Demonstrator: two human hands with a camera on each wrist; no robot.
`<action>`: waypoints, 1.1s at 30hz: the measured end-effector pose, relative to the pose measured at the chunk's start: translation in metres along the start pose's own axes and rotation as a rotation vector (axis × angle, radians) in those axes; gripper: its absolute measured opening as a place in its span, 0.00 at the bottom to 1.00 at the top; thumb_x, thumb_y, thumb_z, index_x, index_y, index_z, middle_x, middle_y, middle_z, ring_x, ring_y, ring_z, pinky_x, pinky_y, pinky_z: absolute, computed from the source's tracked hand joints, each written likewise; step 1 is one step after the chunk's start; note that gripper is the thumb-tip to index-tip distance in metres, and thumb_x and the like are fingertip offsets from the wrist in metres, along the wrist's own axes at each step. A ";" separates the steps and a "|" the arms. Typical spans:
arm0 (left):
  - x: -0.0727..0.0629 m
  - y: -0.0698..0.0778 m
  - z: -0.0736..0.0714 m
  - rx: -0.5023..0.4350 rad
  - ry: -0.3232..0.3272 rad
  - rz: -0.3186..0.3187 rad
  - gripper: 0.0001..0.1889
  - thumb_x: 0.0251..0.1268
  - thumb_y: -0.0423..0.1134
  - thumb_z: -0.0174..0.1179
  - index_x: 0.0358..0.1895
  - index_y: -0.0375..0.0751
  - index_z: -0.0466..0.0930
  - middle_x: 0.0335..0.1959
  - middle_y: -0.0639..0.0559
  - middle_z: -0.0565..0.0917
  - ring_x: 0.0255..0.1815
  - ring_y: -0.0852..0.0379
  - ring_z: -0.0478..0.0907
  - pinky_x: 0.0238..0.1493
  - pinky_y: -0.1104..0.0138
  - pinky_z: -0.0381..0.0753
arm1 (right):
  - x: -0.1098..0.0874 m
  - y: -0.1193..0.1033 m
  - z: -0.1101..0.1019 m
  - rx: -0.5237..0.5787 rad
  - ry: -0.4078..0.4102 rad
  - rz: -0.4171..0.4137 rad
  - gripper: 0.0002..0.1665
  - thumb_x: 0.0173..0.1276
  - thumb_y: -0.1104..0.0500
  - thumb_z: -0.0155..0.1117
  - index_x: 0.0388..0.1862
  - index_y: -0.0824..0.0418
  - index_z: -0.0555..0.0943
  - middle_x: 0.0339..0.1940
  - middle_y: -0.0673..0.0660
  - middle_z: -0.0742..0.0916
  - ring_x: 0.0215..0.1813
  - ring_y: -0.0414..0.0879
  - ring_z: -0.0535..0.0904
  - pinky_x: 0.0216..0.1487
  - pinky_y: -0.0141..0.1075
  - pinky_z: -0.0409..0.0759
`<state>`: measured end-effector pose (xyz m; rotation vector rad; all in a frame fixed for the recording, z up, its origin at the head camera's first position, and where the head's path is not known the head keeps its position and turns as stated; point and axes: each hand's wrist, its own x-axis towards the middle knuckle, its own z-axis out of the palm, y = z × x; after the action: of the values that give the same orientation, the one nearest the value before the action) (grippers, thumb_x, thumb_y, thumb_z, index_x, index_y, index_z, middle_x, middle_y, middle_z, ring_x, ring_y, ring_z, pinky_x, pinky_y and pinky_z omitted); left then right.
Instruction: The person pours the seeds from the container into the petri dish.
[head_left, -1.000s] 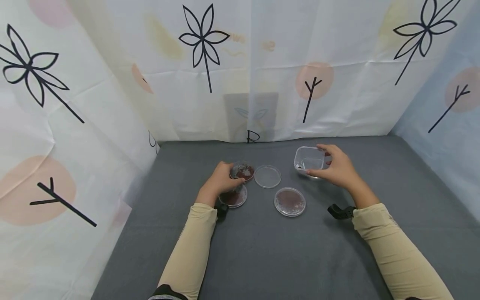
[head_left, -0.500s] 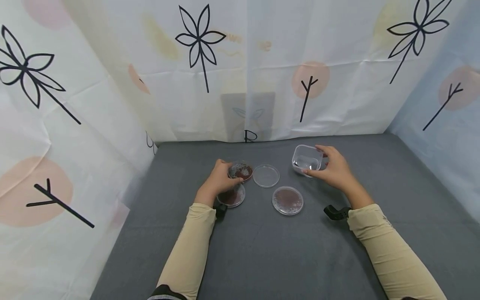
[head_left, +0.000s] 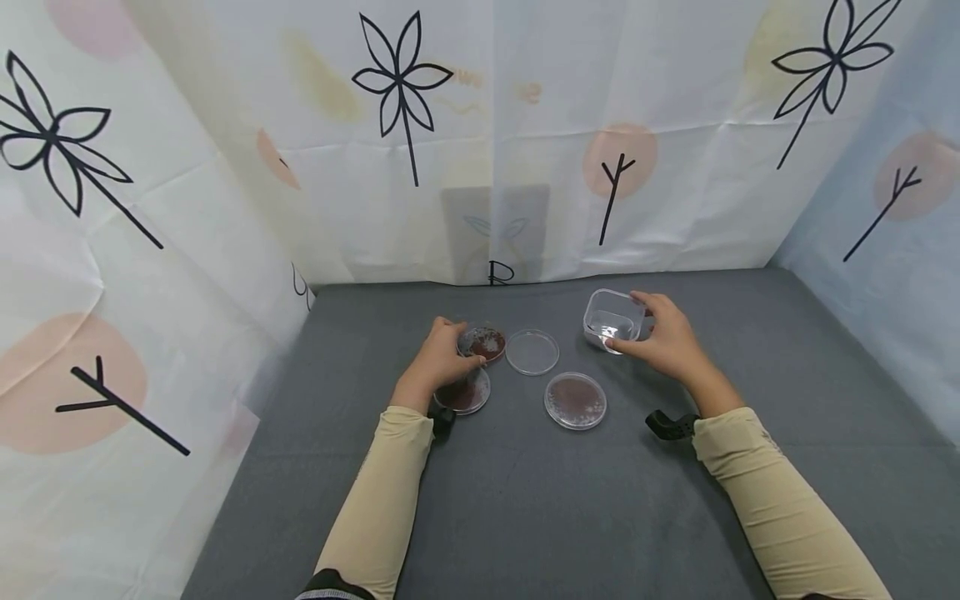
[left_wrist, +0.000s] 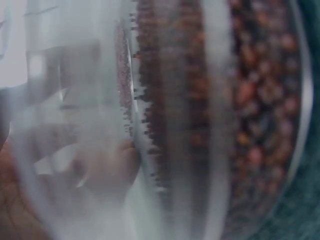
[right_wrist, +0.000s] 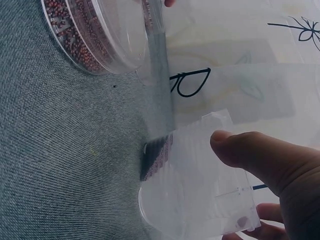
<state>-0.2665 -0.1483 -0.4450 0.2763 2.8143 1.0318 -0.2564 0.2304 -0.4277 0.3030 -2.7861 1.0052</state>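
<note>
In the head view, my left hand grips the rim of a round clear petri dish with reddish-brown grains in it. Another dish of dark grains lies just below that hand, partly covered by it. My right hand holds a clear square plastic tub between thumb and fingers. The right wrist view shows the thumb on the side of this tub; whether it holds anything is unclear. In the left wrist view, a clear wall and red-brown beads fill the frame, blurred.
A clear, shallow round dish or lid lies between the hands. Nearer the front sits another petri dish of brownish grains. Grey cloth covers the table, and a patterned white curtain hangs along its back and left.
The head view has shifted slightly. Both hands keep their grips, and the dishes stay where they were on the table.
</note>
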 end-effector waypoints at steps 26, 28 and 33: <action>-0.002 0.000 -0.003 0.014 0.045 0.029 0.36 0.67 0.43 0.76 0.76 0.43 0.74 0.64 0.39 0.75 0.58 0.44 0.76 0.59 0.47 0.81 | 0.000 -0.002 -0.001 -0.033 -0.019 0.013 0.58 0.62 0.48 0.83 0.82 0.70 0.64 0.75 0.73 0.73 0.70 0.71 0.72 0.64 0.68 0.74; -0.002 -0.001 -0.003 0.009 0.045 0.033 0.35 0.67 0.43 0.76 0.76 0.42 0.75 0.65 0.39 0.75 0.58 0.44 0.76 0.59 0.47 0.81 | 0.000 -0.003 -0.001 -0.033 -0.021 0.013 0.58 0.62 0.48 0.83 0.82 0.70 0.63 0.75 0.73 0.73 0.71 0.71 0.72 0.64 0.68 0.74; -0.002 -0.002 -0.004 -0.007 0.043 0.034 0.35 0.66 0.43 0.76 0.75 0.42 0.76 0.67 0.38 0.75 0.60 0.42 0.76 0.63 0.45 0.81 | 0.000 -0.004 -0.001 -0.040 -0.030 0.016 0.59 0.63 0.47 0.83 0.83 0.70 0.63 0.76 0.73 0.73 0.71 0.71 0.72 0.64 0.68 0.74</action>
<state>-0.2658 -0.1526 -0.4435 0.3051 2.8535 1.0667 -0.2557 0.2286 -0.4244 0.2927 -2.8358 0.9550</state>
